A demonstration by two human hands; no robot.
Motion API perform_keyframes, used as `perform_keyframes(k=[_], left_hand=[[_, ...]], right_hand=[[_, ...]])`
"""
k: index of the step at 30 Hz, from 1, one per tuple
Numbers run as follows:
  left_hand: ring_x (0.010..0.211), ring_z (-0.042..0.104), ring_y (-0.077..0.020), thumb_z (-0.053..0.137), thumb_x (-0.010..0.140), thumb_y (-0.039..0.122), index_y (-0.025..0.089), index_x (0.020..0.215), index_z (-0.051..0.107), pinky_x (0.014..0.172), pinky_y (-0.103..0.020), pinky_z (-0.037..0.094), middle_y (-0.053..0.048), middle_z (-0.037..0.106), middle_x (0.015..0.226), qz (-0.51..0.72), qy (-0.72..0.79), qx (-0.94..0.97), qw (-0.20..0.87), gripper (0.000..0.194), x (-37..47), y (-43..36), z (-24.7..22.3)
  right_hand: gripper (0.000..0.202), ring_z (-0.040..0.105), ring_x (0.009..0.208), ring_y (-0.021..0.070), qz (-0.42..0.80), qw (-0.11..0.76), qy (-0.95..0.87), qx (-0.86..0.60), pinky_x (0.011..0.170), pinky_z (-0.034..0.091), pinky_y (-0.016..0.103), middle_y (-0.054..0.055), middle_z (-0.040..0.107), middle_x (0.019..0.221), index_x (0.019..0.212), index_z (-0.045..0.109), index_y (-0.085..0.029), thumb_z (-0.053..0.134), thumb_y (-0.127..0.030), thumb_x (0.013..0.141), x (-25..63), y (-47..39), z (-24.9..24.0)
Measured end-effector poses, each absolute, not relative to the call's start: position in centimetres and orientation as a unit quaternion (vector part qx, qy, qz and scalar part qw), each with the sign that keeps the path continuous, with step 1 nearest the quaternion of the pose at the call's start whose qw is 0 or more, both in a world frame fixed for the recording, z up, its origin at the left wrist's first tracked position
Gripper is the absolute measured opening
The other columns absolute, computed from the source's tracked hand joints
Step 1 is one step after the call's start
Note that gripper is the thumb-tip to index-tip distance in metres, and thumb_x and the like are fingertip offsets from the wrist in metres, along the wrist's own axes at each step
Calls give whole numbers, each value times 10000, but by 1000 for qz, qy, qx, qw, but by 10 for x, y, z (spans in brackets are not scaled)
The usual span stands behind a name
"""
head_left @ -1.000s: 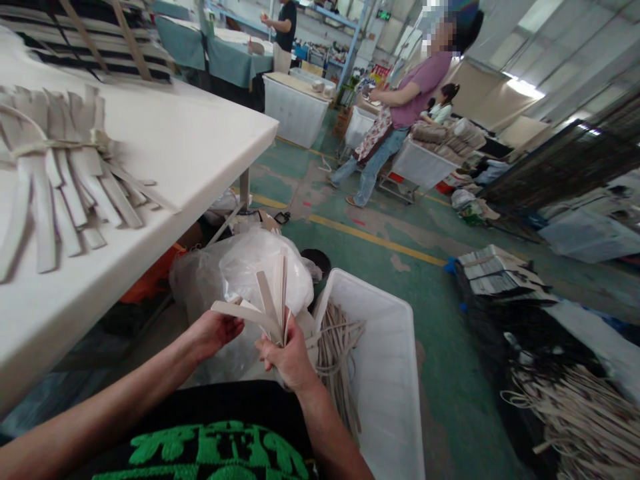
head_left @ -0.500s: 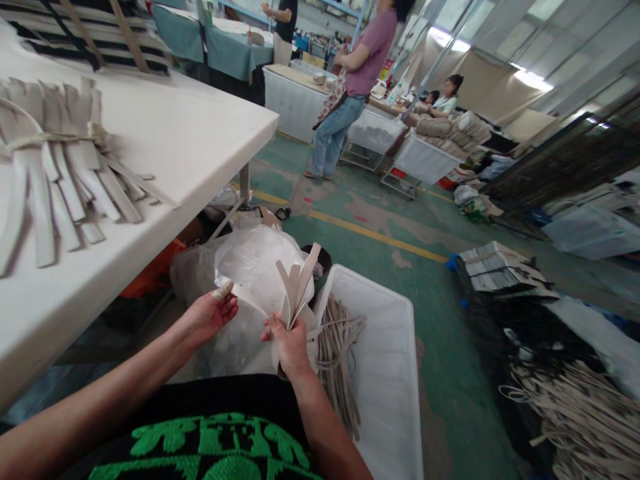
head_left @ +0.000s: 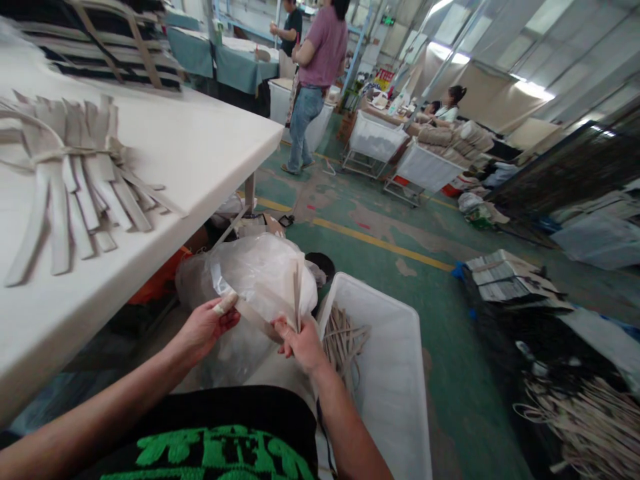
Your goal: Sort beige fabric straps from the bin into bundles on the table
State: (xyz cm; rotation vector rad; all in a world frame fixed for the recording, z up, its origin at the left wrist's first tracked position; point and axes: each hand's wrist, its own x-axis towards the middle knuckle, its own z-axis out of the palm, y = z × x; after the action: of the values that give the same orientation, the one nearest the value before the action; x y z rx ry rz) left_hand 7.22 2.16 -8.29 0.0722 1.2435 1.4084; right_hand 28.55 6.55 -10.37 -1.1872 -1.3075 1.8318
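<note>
Between finger and thumb, my left hand [head_left: 210, 325] pinches the end of a flat beige strip [head_left: 254, 316], held out in front of my body. The strip runs across to my right hand [head_left: 299, 340], which is closed around several more beige strips [head_left: 296, 287] standing upright from the fist. Those upright strips are smeared by motion. Just beyond both hands lies a clear plastic bag [head_left: 260, 263] with white contents. Beside my right forearm, a white plastic bin [head_left: 395, 360] holds a heap of similar long strips [head_left: 343, 337].
On the white table [head_left: 220, 133] at left lie a tied bundle of strips [head_left: 85, 177] and a strapped stack [head_left: 115, 43]. A pile of strips [head_left: 585, 420] lies on the floor at right. A person in a purple shirt [head_left: 323, 40] stands beyond; wheeled white bins [head_left: 425, 163] stand further back.
The strips in my right hand have swung from fanned out to closer together and upright. My view has shifted slightly. The person in purple has moved left and turned away.
</note>
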Motion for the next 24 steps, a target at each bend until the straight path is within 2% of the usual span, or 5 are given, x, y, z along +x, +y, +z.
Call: perform_keyframes(k=[4,7,14,19,24], left_hand=[[590,604,-120,964,451,260,108,675,736,585,-205,540,-27,679,641,604,530,55,592,354,81,19,-86],[644,603,-135,983,405,380,123,661,754,632,-217,530,-36,696,670,587,531,89,604,429,90,15,-91],[670,598,-179,837,660,556,122,710,769,705,-292,511,-90,722,726,540,479,203,662,442,103,13,-102],[857,632,-223,899,541,399,148,757,782,784,-272,489,-88,744,803,575,535,139,603,352,81,23,-101],[688,591,-193,810,673,494,134,685,755,713,-304,482,-84,710,722,535,495,213,651,365,98,19,-104]], right_hand=[[342,465,367,61,635,198,-600,-445,355,378,186,41,716,728,875,726,-136,708,-471,807,284,50,-99],[288,453,361,70,588,183,-626,-479,344,359,180,43,714,673,894,732,-134,667,-410,843,281,47,-91],[317,484,395,78,575,219,-625,-480,360,369,167,44,699,662,863,713,-111,648,-421,858,266,58,-82],[228,466,379,76,559,164,-652,-486,359,356,171,48,733,708,923,723,-116,654,-319,845,274,59,-85],[279,505,421,94,543,201,-651,-491,401,383,180,40,709,656,894,727,-129,642,-394,871,261,61,-83]])
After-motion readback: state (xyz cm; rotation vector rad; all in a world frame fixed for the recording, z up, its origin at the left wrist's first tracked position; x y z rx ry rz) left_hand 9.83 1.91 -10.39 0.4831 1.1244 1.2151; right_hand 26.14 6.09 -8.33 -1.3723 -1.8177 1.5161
